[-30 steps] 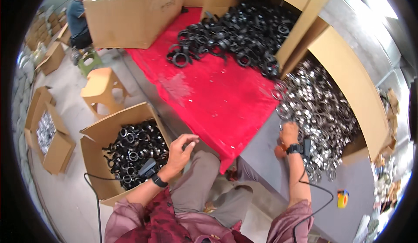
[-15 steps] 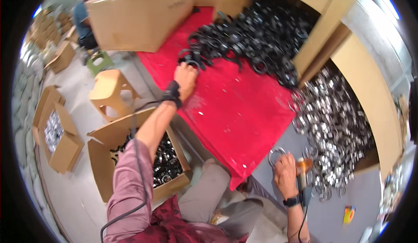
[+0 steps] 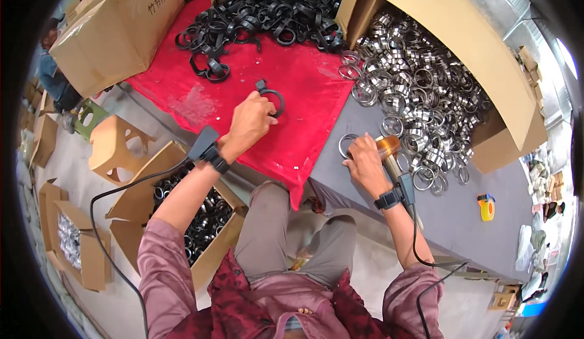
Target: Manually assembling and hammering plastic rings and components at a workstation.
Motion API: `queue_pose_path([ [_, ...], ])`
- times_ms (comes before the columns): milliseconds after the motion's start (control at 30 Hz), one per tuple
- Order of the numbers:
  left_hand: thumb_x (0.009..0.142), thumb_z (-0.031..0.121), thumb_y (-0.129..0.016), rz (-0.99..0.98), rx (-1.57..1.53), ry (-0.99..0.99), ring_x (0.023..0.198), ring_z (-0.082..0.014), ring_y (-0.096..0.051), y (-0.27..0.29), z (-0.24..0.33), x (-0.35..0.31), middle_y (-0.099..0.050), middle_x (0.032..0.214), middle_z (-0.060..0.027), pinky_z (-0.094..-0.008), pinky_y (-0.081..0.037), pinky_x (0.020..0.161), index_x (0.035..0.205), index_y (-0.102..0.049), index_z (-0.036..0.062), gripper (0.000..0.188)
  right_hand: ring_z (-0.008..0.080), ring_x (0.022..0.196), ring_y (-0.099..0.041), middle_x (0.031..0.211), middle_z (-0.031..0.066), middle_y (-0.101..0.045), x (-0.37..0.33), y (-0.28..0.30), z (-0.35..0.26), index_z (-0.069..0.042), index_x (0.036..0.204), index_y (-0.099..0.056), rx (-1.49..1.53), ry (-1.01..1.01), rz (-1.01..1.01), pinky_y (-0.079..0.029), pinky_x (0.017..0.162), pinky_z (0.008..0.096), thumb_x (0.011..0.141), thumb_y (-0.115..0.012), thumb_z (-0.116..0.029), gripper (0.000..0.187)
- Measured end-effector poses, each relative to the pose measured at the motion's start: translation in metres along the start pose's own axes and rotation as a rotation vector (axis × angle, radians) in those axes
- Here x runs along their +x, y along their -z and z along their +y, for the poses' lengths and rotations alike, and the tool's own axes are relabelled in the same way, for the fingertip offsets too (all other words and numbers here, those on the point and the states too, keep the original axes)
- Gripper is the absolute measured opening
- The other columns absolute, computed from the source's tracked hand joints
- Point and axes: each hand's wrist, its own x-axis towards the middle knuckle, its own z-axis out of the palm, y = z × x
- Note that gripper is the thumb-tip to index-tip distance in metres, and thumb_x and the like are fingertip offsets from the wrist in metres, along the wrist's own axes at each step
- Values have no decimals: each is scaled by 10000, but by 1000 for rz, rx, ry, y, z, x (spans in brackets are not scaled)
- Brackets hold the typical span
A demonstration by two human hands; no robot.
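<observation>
**Small rings, easy to drop**

Our left hand (image 3: 250,122) pinches a black ring clamp (image 3: 272,97) just above the red cloth (image 3: 286,89), near the middle of the frame. Our right hand (image 3: 365,162) is closed around a tool with an amber handle (image 3: 387,146), and its fingertips touch a silver ring (image 3: 348,146) lying on the grey desk (image 3: 462,217), a bit right of the middle.

The black clamp is held by only a few fingers, so we think it could slip and roll off the cloth edge at the bottom, into the open box of black parts (image 3: 201,217) at lower left or onto the floor.

The silver ring lies flat and loose. If we push it with the tool, it might slide away.

The pile of silver rings (image 3: 420,89) at upper right sits very close. An elbow bump could spill some off the desk.

The black wires from our wrists hang loose and could catch on the desk edge.
</observation>
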Motion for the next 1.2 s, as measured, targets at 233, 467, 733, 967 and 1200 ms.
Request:
queue_pose_path([
  [233, 728, 92, -828, -106, -354, 141, 900, -338, -628, -15, 57, -3, -718, 841, -128, -448, -512, 788, 858, -725, 4, 187, 354, 989, -611, 879, 151, -635, -11, -2, 12, -9, 777, -660, -23, 65, 24, -363, 1170, 531, 734, -763, -38, 116],
  [467, 745, 13, -771, 70, -33, -35, 1086, -369, -573, -32, 85, -28, -593, 1183, -172, -468, -492, 871, 1186, -608, -9, 470, 203, 899, -661, 903, 96, -727, -15, 19, -10, 33, 868, -724, 838, -232, 147, -500, 866, 342, 763, -788, -4, 128],
  [733, 832, 51, -743, 92, -652, 187, 1078, -296, -617, -24, 135, -36, -585, 1250, -164, -374, -512, 877, 1364, -534, -7, 574, 127, 909, -646, 964, 56, -733, -41, 19, -37, 9, 957, -730, 1220, -430, 120, -505, 846, 301, 905, -745, -52, 82],
  [967, 910, 14, -694, -120, -1109, 359, 928, -126, -678, -61, 125, -56, -737, 1010, -82, -294, -546, 790, 1224, -699, 4, 314, 156, 931, -682, 1046, 83, -729, -51, -1, -52, 8, 1057, -692, 1634, -410, 108, -550, 858, 309, 958, -729, -160, 198],
  [1200, 858, -19, -705, 241, -427, 91, 750, -297, -726, -66, 127, -69, -735, 883, -182, -356, -561, 654, 1015, -762, -18, 167, 150, 821, -703, 926, 132, -738, -50, 1, -81, 34, 1100, -677, 666, -376, 253, -592, 701, 320, 898, -745, -130, 269],
])
